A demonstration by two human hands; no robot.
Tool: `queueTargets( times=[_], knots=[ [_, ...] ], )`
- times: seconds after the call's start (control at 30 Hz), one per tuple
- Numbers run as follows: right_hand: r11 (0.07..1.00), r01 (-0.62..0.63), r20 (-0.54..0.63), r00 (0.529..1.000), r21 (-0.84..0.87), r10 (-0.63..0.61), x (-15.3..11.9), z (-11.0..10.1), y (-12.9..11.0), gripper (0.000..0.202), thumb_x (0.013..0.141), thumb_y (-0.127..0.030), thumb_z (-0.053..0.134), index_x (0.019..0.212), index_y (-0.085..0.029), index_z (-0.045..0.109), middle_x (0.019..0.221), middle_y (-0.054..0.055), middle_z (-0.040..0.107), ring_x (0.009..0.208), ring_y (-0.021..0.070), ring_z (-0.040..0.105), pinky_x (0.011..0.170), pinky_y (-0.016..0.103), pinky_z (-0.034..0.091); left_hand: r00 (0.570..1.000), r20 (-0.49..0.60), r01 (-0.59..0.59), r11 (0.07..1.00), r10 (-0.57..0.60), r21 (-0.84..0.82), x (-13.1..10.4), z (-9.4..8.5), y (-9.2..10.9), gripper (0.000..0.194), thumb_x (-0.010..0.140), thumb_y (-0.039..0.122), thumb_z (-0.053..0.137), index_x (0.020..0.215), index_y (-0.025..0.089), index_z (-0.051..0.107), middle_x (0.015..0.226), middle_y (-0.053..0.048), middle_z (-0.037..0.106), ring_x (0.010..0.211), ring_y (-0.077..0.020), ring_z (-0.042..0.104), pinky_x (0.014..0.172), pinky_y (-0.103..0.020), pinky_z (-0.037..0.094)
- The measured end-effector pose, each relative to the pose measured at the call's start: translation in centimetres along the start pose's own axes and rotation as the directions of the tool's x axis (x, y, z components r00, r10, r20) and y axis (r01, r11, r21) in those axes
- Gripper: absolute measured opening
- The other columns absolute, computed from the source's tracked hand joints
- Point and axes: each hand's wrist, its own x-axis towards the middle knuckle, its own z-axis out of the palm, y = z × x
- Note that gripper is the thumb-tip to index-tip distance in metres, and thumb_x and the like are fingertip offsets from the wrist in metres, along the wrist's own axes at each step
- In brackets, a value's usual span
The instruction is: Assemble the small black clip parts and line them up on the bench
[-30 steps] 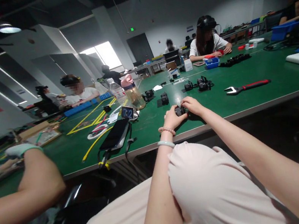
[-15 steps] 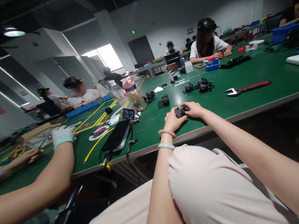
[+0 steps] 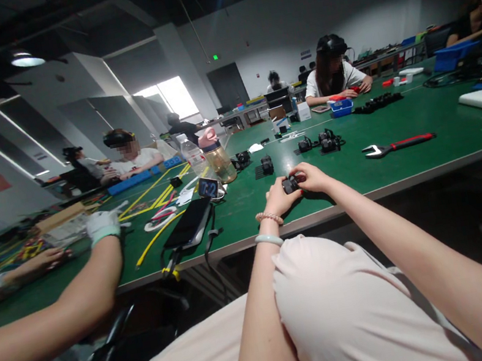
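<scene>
- Holding it steady, your left hand [image 3: 280, 197] is curled around a small black part [image 3: 290, 185], and that's where the action is, just in from the near edge of the green desk [image 3: 348, 180]!
- In comes the other side: your right hand [image 3: 313, 177] has its fingertips pinching the part's right end; how firm that pinch is, nobody could call from here.
- Is the part touching the desk or lifted slightly? Your hands cover it, so no verdict.
- The score, then: one part in work, both hands on it, and I'd judge this piece as mid-handling, neither set down nor let go.
- Just past your hands, another black piece [image 3: 266, 165] sits on the desk, with more farther out: one by the pink-capped bottle [image 3: 219, 162], and a cluster [image 3: 330, 141] to the right.
- Are those finished or waiting? The details are too small, so what's left can't be counted.
- Off to the right lies the wrench [image 3: 398, 145], red and black, in nobody's grip; to the left, the phone [image 3: 189, 223], well apart from your hands.
</scene>
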Motion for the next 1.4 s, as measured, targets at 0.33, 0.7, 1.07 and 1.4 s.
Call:
queueTargets(
  times=[0.33,0.7,1.07,1.4],
  knots=[
    [0.990,-0.138,0.047,0.989,-0.014,0.139,0.4,0.0,0.7,0.043,0.057,-0.007,0.054,0.100,-0.013,0.054,0.086,0.005,0.057,0.064,0.0095,0.054,0.068,0.025,0.045,1.000,-0.007,0.000,1.000,0.000,0.003,0.1,0.2,-0.2,0.064,0.057,0.054,0.057,0.111,0.023,0.040,0.099,-0.005,0.055,0.092,-0.0205,0.050,0.082,-0.032,0.033],
    [0.983,-0.181,0.103,0.978,-0.027,0.183,0.1,-0.7,-1.0,0.042,0.056,-0.010,0.053,0.098,-0.010,0.056,0.079,0.005,0.061,0.066,0.0116,0.055,0.067,0.025,0.044,1.000,-0.008,0.003,1.000,-0.003,0.008,0.1,0.2,-0.2,0.062,0.059,0.053,0.056,0.111,0.024,0.039,0.101,-0.004,0.055,0.093,-0.0203,0.050,0.081,-0.031,0.033],
    [0.909,-0.267,0.170,0.960,0.319,0.222,0.0,-0.4,-0.4,0.057,0.052,-0.002,0.053,0.107,-0.014,0.044,0.097,0.009,0.057,0.075,0.0128,0.057,0.069,0.029,0.047,1.000,-0.002,0.025,1.000,-0.025,0.005,-0.1,-0.1,0.2,0.064,0.058,0.053,0.057,0.111,0.024,0.039,0.100,-0.005,0.055,0.093,-0.0210,0.050,0.081,-0.031,0.033],
    [0.876,-0.269,0.169,0.961,0.401,0.218,-0.1,-0.8,-0.9,0.055,0.051,-0.004,0.055,0.104,-0.014,0.044,0.096,0.008,0.058,0.085,0.0147,0.056,0.076,0.031,0.044,1.000,-0.006,0.009,1.000,-0.009,-0.003,0.0,0.1,-0.1,0.062,0.058,0.054,0.056,0.110,0.024,0.039,0.099,-0.004,0.056,0.093,-0.0209,0.050,0.080,-0.031,0.033]
  ],
)
